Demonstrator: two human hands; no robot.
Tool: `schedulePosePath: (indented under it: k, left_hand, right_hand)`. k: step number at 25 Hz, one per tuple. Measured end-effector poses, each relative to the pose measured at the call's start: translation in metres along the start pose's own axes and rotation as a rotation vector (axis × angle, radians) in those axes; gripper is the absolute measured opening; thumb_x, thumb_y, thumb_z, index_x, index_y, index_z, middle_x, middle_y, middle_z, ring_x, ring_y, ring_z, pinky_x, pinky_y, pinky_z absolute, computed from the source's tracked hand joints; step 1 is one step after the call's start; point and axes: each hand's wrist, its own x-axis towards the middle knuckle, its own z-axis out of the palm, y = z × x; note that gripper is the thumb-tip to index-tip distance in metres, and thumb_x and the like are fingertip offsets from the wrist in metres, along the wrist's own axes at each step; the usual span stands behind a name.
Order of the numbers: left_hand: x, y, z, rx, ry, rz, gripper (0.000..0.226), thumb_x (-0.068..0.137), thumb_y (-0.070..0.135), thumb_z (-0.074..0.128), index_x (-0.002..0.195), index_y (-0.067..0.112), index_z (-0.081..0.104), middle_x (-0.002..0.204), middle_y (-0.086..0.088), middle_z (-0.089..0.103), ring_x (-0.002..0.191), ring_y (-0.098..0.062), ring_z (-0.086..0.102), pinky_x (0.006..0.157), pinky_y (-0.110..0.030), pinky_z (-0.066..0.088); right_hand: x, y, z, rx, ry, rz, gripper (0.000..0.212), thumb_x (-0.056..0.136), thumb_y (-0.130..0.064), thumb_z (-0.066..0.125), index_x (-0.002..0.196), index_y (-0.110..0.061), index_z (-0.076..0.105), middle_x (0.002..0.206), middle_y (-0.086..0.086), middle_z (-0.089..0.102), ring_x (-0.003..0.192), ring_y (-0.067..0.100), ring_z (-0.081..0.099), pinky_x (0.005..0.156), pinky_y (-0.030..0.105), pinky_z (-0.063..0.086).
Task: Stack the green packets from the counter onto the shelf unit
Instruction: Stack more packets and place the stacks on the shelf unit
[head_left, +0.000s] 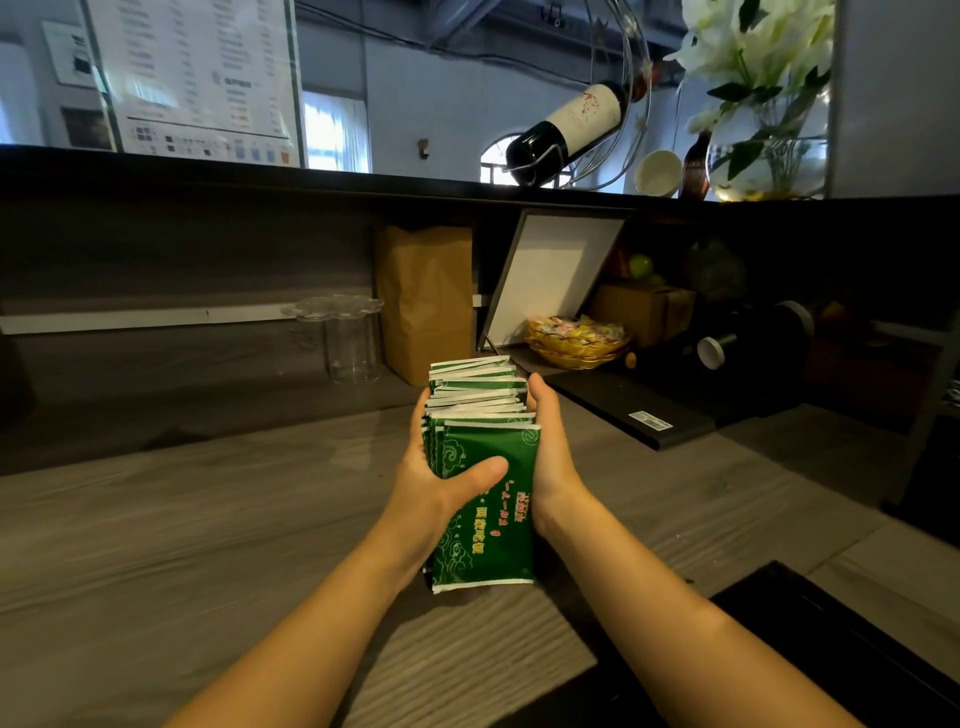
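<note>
green packets (483, 467) bundle clasped between left hand (436, 478), right hand (550, 447)

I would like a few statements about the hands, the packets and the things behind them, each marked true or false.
1. Both the left hand and the right hand hold the packets. True.
2. The bottle stands upright. False: it lies tilted in a wire holder.
3. A paper bag stands at the wall behind the packets. True.
4. The basket is empty. False: it holds wrapped sweets.
5. The left thumb lies across the front packet. True.
</note>
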Motion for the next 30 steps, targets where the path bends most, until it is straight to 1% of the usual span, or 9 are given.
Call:
schedulePosePath:
  k: [2, 6, 12, 17, 19, 22, 24, 27, 30]
  left_hand:
    - [0.001, 0.002, -0.003, 0.013, -0.053, 0.022, 0.106, 0.056, 0.011, 0.074, 0.146, 0.028, 0.021, 0.110, 0.008, 0.065, 0.093, -0.003, 0.068, 0.068, -0.016, 0.053]
    - [0.003, 0.003, -0.004, 0.026, -0.139, 0.046, 0.125, 0.047, 0.027, 0.079, 0.145, 0.041, 0.003, 0.124, 0.010, 0.058, 0.108, -0.003, 0.063, 0.076, -0.017, 0.052]
    - [0.003, -0.001, 0.000, -0.015, -0.129, 0.059, 0.117, 0.046, 0.026, 0.078, 0.136, 0.048, 0.007, 0.124, 0.010, 0.058, 0.108, -0.003, 0.063, 0.076, -0.017, 0.052]
    - [0.002, -0.006, -0.001, 0.024, -0.119, 0.021, 0.129, 0.042, 0.029, 0.080, 0.145, 0.042, 0.003, 0.128, 0.008, 0.055, 0.110, -0.003, 0.061, 0.079, -0.018, 0.053]
    - [0.004, -0.008, -0.003, 0.075, -0.112, 0.003, 0.133, 0.040, 0.033, 0.085, 0.149, 0.033, 0.009, 0.129, 0.002, 0.056, 0.112, -0.009, 0.061, 0.084, -0.024, 0.055]
    - [0.009, -0.006, -0.007, 0.175, -0.085, -0.026, 0.136, 0.029, 0.058, 0.090, 0.145, 0.033, 0.023, 0.139, -0.005, 0.047, 0.123, -0.021, 0.053, 0.101, -0.045, 0.046]
    - [0.010, -0.003, -0.005, 0.176, -0.082, -0.029, 0.134, 0.026, 0.064, 0.087, 0.142, 0.030, 0.029, 0.139, -0.006, 0.046, 0.123, -0.022, 0.053, 0.101, -0.045, 0.046]
    - [0.010, 0.001, -0.002, 0.077, -0.114, -0.018, 0.140, 0.024, 0.060, 0.088, 0.145, 0.027, 0.024, 0.126, -0.001, 0.058, 0.109, -0.012, 0.063, 0.080, -0.025, 0.055]
    - [0.009, 0.003, -0.003, 0.012, -0.142, -0.026, 0.146, 0.027, 0.056, 0.090, 0.149, 0.028, 0.014, 0.124, -0.002, 0.061, 0.106, -0.012, 0.065, 0.075, -0.022, 0.055]
  right_hand:
    - [0.000, -0.005, -0.003, -0.072, 0.004, -0.005, 0.055, 0.097, -0.051, 0.023, 0.090, -0.017, 0.065, 0.074, 0.000, 0.073, 0.067, 0.011, 0.069, 0.066, 0.022, 0.054]
    - [0.007, -0.018, -0.008, -0.079, 0.067, -0.025, 0.060, 0.090, -0.064, 0.030, 0.093, -0.017, 0.067, 0.082, 0.005, 0.074, 0.081, 0.020, 0.068, 0.081, 0.035, 0.051]
    - [0.017, -0.025, 0.005, -0.109, 0.122, 0.108, 0.034, 0.097, -0.032, 0.041, 0.079, -0.011, 0.060, 0.053, 0.001, 0.066, 0.045, 0.011, 0.063, 0.052, 0.021, 0.050]
    - [0.018, -0.024, 0.003, -0.128, 0.167, 0.104, 0.027, 0.094, -0.026, 0.042, 0.090, -0.009, 0.063, 0.066, 0.003, 0.066, 0.058, 0.014, 0.063, 0.060, 0.025, 0.048]
    - [0.016, -0.025, 0.002, -0.073, 0.137, 0.099, 0.035, 0.097, -0.033, 0.039, 0.083, -0.009, 0.061, 0.059, 0.002, 0.067, 0.055, 0.013, 0.063, 0.059, 0.023, 0.048]
    - [0.009, -0.027, 0.001, -0.098, 0.131, 0.105, 0.046, 0.098, -0.042, 0.035, 0.078, -0.011, 0.061, 0.056, 0.001, 0.068, 0.049, 0.010, 0.065, 0.060, 0.024, 0.048]
    - [0.008, -0.025, 0.000, -0.101, 0.151, 0.093, 0.049, 0.097, -0.048, 0.035, 0.083, -0.011, 0.064, 0.070, 0.005, 0.070, 0.063, 0.015, 0.067, 0.071, 0.028, 0.049]
    - [0.012, -0.020, -0.002, 0.000, 0.198, 0.013, 0.053, 0.095, -0.054, 0.031, 0.096, -0.012, 0.063, 0.091, 0.009, 0.066, 0.087, 0.022, 0.063, 0.088, 0.036, 0.047]
    - [0.008, -0.019, -0.010, 0.004, 0.178, -0.034, 0.063, 0.093, -0.061, 0.024, 0.131, -0.019, 0.050, 0.122, 0.009, 0.060, 0.116, 0.027, 0.055, 0.107, 0.046, 0.038]
